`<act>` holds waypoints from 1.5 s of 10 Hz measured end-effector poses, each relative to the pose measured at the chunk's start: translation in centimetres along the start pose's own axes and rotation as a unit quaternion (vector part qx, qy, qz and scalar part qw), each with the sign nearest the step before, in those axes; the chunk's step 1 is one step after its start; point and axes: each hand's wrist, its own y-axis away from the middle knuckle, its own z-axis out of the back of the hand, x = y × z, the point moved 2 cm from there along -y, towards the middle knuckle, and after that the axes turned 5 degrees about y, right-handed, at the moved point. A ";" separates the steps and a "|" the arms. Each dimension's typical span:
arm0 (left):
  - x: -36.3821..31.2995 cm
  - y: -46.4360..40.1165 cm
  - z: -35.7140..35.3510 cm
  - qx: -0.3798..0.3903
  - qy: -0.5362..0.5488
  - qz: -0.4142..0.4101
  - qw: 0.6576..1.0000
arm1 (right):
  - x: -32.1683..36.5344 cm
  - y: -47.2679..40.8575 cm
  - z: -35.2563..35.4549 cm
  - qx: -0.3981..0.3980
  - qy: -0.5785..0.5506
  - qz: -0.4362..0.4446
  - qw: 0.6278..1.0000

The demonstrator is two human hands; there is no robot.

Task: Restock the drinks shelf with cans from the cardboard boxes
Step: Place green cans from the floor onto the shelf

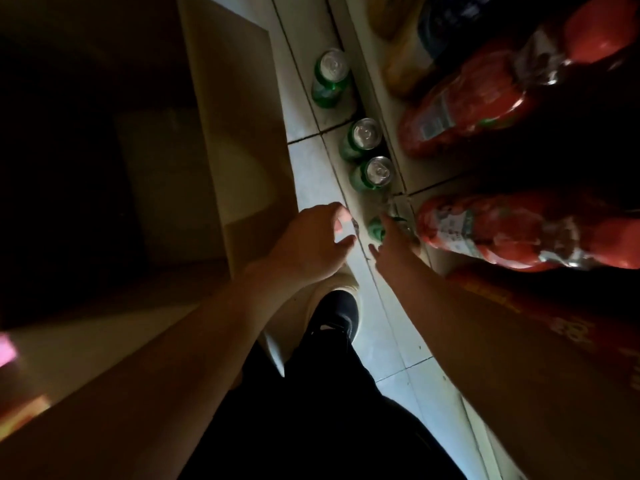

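Both hands reach toward the row of green cans [367,171] on the floor beside the open cardboard box [221,133] — left hand [318,233] loosely spread and empty, right hand [389,242] touching the nearest green can [375,229], grasp unclear. Next — probably close around it and lift.

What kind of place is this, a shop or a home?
Probably a small shop or its stockroom: green cans lined along a tiled floor, shrink-wrapped red bottle packs, and an open cardboard box.

Dim aisle. My left hand [318,237] hangs loose-fingered over pale floor tiles [311,174]; my right hand [391,244] touches a green bottle [376,230]. Three green cans [372,174] stand toward twelve o'clock.
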 end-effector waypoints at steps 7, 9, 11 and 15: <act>-32.8 23.8 18.7 0.072 -0.044 -0.223 0.971 | 5.3 57.0 16.5 -0.057 0.218 0.411 0.883; -47.4 35.0 22.2 0.168 -0.001 -0.255 0.952 | 4.1 73.4 27.2 -0.072 0.207 0.472 0.854; -57.3 44.2 17.5 0.237 0.027 -0.293 0.926 | 0.4 82.0 40.1 -0.075 0.178 0.570 0.798; -68.2 56.5 0.4 0.105 0.127 -0.395 0.904 | -7.4 84.5 58.6 -0.273 0.072 0.631 0.722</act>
